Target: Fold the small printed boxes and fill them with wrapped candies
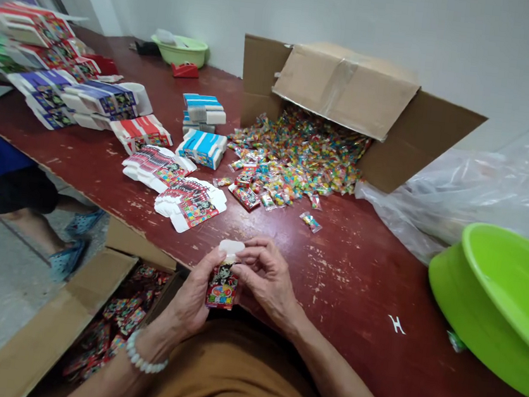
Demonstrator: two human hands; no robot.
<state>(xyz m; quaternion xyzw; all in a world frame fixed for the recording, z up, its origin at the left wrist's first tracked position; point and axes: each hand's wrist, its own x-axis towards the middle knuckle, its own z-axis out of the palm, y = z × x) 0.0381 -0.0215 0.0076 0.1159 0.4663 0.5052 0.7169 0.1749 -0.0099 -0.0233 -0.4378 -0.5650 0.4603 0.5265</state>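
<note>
My left hand [193, 295] is wrapped round a small printed candy box [222, 286], held upright at the table's near edge. Its white top flap [231, 249] stands up. The fingers of my right hand [267, 278] are bent in and grip the box's upper right side by the flap. Just beyond lie fanned stacks of flat red boxes [192, 203]. Two small filled-out red boxes [245, 197] rest beside a heap of wrapped candies [298, 158], which spills from a cardboard carton [349, 84] lying on its side.
Bundles of blue boxes [202, 148] and purple boxes [106, 99] stand at the left. A green basin [496, 301] is at the right, by plastic sheeting [447, 187]. Below the table, an open carton [70, 310] holds many small boxes. A person in blue clogs [66, 259] stands left.
</note>
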